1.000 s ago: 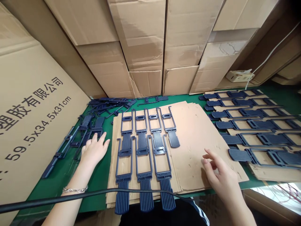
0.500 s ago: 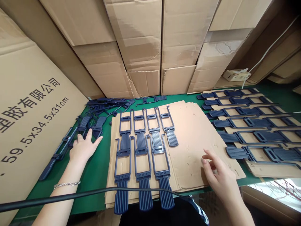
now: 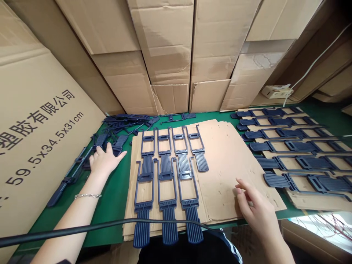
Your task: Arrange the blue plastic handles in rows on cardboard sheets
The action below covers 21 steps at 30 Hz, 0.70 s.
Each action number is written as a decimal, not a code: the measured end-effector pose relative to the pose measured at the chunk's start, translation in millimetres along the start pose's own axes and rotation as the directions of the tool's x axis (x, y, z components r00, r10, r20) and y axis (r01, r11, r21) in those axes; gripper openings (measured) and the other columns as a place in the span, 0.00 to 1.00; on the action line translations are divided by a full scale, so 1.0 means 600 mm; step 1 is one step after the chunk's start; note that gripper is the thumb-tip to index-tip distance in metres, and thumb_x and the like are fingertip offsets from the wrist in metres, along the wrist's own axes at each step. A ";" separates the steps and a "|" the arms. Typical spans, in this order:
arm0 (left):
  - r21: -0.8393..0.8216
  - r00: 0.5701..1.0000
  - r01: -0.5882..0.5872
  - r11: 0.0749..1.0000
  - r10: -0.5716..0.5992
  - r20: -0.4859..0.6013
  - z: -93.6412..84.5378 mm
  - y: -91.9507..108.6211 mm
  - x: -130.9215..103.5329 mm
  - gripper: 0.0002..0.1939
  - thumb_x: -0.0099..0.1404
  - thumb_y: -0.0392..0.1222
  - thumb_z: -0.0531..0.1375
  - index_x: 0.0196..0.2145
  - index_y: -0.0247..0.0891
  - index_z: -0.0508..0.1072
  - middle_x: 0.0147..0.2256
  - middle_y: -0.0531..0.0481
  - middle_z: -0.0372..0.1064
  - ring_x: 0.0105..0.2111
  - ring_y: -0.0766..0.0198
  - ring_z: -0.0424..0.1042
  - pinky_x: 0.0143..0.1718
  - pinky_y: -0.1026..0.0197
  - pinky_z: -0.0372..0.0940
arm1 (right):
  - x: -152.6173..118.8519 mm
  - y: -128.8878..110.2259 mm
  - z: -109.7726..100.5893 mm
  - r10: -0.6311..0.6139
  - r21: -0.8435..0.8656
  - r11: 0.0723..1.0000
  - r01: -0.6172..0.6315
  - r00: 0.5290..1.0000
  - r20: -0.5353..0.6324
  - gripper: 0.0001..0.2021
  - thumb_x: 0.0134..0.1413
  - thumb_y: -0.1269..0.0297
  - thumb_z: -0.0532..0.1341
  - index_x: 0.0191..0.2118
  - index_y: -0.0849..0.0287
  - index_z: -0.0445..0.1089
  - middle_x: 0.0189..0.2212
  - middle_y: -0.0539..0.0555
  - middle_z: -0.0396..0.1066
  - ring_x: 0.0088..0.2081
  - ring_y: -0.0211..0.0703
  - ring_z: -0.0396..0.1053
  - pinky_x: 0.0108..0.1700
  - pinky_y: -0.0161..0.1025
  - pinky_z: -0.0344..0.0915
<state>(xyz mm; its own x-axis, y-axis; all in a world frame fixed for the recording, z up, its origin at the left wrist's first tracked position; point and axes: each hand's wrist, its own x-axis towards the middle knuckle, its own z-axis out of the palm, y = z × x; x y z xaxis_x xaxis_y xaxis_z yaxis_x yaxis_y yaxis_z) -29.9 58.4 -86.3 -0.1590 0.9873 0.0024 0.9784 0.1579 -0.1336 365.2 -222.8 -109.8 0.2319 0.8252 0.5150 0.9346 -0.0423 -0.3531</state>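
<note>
On the left, my left hand point(image 3: 103, 161) rests over a loose pile of dark blue plastic frame parts point(image 3: 121, 141), fingers spread and fingertips against the nearest pieces. No part is visibly gripped in it. My right hand point(image 3: 254, 207) hovers by the right side of the cardboard sheet point(image 3: 220, 183), its fingers loosely bent and apart, with nothing in them. Two rows of blue plastic frames with ribbed tabs point(image 3: 167, 183) lie on that sheet between my hands. The frame at the right end of the back row point(image 3: 198, 146) has none in front of it.
More blue frames point(image 3: 297, 146) lie in stacked rows on cardboard at the right. Tall cartons point(image 3: 165, 44) stand behind the green table point(image 3: 110, 205), and a printed carton point(image 3: 41, 110) leans at the left. A black cable point(image 3: 110, 225) crosses the foreground.
My left hand has shifted slightly right in the picture, still over the pile. My right hand has barely moved. The whole view has shifted a little.
</note>
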 end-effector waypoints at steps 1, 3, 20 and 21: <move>-0.001 1.000 -0.005 1.000 0.005 -0.004 -0.001 0.002 0.005 0.49 0.56 0.71 0.40 0.62 0.28 0.51 0.60 0.25 0.42 0.58 0.37 0.50 0.54 0.43 0.51 | -0.001 0.000 -0.001 -0.015 -0.006 1.000 0.015 1.000 -0.011 0.13 0.64 0.63 0.49 0.48 0.61 0.65 0.35 0.53 0.73 0.33 0.39 0.73 0.33 0.32 0.69; 0.004 1.000 -0.023 1.000 0.023 -0.018 -0.005 0.005 0.014 0.47 0.56 0.70 0.41 0.58 0.26 0.57 0.61 0.28 0.41 0.59 0.38 0.45 0.54 0.43 0.51 | -0.003 -0.001 -0.002 -0.036 -0.022 0.999 0.035 0.999 -0.041 0.12 0.64 0.64 0.50 0.47 0.61 0.66 0.34 0.53 0.73 0.32 0.39 0.73 0.34 0.32 0.69; 0.007 0.997 -0.080 0.997 0.080 -0.002 -0.024 -0.008 0.084 0.35 0.58 0.62 0.49 0.45 0.23 0.71 0.56 0.27 0.54 0.56 0.37 0.50 0.56 0.31 0.35 | -0.015 0.009 -0.008 -0.152 0.032 0.987 0.160 0.973 -0.173 0.11 0.60 0.73 0.53 0.45 0.58 0.67 0.29 0.50 0.71 0.29 0.36 0.69 0.30 0.33 0.64; -0.014 0.997 -0.075 0.997 0.075 0.000 -0.024 -0.008 0.089 0.35 0.58 0.62 0.48 0.44 0.24 0.71 0.56 0.27 0.54 0.56 0.36 0.49 0.55 0.30 0.32 | -0.015 0.009 -0.008 -0.152 0.034 0.987 0.160 0.974 -0.170 0.11 0.60 0.73 0.53 0.45 0.58 0.67 0.29 0.50 0.71 0.29 0.37 0.69 0.30 0.33 0.64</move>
<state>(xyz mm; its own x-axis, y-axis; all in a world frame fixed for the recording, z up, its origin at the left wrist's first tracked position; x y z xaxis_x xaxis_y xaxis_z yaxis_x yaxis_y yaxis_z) -41.4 110.6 -71.2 -0.0848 0.9964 -0.0075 0.9893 0.0833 -0.1198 369.5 -233.2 -112.8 0.1296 0.7145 0.6875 0.9500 0.1092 -0.2927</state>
